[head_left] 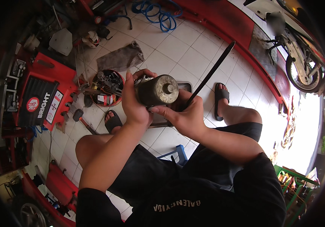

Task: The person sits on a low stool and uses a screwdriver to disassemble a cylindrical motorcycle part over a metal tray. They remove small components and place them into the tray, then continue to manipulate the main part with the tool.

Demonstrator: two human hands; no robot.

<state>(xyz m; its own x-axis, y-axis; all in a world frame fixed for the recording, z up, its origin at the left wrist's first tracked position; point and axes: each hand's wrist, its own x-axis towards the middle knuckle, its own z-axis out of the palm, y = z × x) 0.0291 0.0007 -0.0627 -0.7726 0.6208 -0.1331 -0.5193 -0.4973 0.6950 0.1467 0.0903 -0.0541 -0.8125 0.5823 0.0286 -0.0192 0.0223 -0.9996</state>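
A dark cylindrical motor [150, 92] with a worn metal end cap and a round central boss is held up between my hands. My left hand [134, 100] is wrapped round its left side, fingers partly hidden behind it. At the lower right of the motor, my right hand [187, 117] has its thumb by the casing. A long black rod with a narrow, flattened tip, like a screwdriver [214, 70], sticks out of my right hand toward the upper right. Its handle end is hidden in the grip. Below the motor a metal tray [185, 86] shows on the floor.
A red basin of tools and parts [121, 80] stands left of my hands, near a hammer [80, 116]. Beyond lies a grey cloth [119, 58]. A red machine [62, 83] is at left, a coiled blue hose [164, 19] far off, a motorcycle [302, 64] at right.
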